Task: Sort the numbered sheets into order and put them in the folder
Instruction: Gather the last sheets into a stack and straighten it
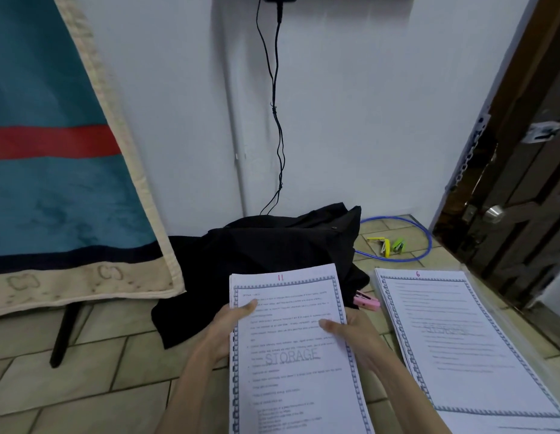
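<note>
right now the person holds a stack of white printed sheets with a blue patterned border (295,355) up over the tiled floor (94,371), the top page marked 11 in red. the left hand (223,328) grips the stack's left edge, thumb pressed flat on the page, the other fingers hidden behind the paper. the right hand (353,332) grips the right edge the same way — thumb on top, the rest underneath. just to the right a second pile of bordered white sheets (460,346) lies flat on the floor, its top page marked 6. a crumpled black cloth (272,255) sits behind the held stack, with a pink plastic clip (367,301) at its edge — between the two piles.
</note>
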Demonstrator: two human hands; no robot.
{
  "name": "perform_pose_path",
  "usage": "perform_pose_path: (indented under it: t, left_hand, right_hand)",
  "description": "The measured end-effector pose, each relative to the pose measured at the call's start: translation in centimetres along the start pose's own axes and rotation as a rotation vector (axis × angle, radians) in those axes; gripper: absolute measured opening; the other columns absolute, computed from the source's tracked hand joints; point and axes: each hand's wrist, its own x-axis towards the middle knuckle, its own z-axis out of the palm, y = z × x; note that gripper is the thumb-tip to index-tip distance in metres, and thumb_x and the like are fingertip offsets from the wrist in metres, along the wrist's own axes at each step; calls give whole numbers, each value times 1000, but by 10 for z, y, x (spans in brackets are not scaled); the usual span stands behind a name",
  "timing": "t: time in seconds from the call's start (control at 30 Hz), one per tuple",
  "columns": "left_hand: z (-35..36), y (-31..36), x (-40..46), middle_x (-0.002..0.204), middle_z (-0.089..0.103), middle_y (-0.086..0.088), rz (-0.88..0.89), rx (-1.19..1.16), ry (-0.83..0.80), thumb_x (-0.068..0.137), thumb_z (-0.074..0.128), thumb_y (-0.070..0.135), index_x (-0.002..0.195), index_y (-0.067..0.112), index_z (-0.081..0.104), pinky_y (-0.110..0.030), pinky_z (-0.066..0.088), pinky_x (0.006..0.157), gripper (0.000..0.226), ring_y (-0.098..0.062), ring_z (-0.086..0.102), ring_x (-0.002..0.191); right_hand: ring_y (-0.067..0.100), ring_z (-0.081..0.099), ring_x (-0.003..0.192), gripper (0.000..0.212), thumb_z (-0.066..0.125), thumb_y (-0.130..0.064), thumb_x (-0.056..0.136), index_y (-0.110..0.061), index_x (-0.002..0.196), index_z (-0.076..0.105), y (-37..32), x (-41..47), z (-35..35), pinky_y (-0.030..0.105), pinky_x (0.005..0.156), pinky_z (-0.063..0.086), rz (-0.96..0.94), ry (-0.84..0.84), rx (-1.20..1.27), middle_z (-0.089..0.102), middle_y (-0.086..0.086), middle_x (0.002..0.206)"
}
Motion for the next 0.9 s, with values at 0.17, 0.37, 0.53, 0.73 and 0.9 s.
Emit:
perform_pose_path:
  t: [0.17, 0.37, 0.53, 0.73, 0.9]
  left_hand:
    - [0, -2, 7, 113, 66, -20, 54, 75, 29, 94, 50, 10, 119, 0, 57, -45, 56, 82, 28, -35, 64, 101]
    - [-1, -2, 8, 119, 64, -20, 59, 158, -29, 92, 52, 15, 122, 2, 56, -54, 46, 98, 33, -36, 61, 110]
    - [4, 0, 2, 124, 61, -20, 61, 165, -110, 95, 48, 13, 125, 0, 54, -49, 49, 96, 33, -35, 60, 113]
    - [10, 4, -6, 124, 61, -20, 73, 184, -158, 86, 56, 20, 125, 0, 54, -47, 50, 94, 44, -34, 60, 113]
    - [18, 5, -15, 117, 66, -15, 126, 220, -189, 82, 59, 22, 117, 5, 60, -44, 53, 91, 39, -31, 64, 108]
  right_hand:
    - [21, 66, 93, 17, 53, -15, 94, -6, 102, 65, -16, 21, -30, 23, 79, 53, -100, 199, -371, 71, 12, 107]
    - [30, 36, 124, 52, 57, -29, 88, -16, 136, 40, -16, 63, -67, 36, 96, 39, 86, 224, -1366, 48, 8, 134]
    - [30, 43, 119, 28, 53, -31, 92, -18, 117, 58, -3, 67, -69, 33, 87, 40, 48, 269, -1348, 58, 9, 120]
    - [11, 49, 67, 15, 54, -23, 92, -11, 95, 63, -36, 38, -65, 24, 61, 38, -25, 255, -85, 58, -1, 79]
    - [5, 38, 54, 18, 53, -27, 91, -12, 86, 62, -92, 22, -43, 15, 47, 32, -70, 14, 206, 51, -5, 72]
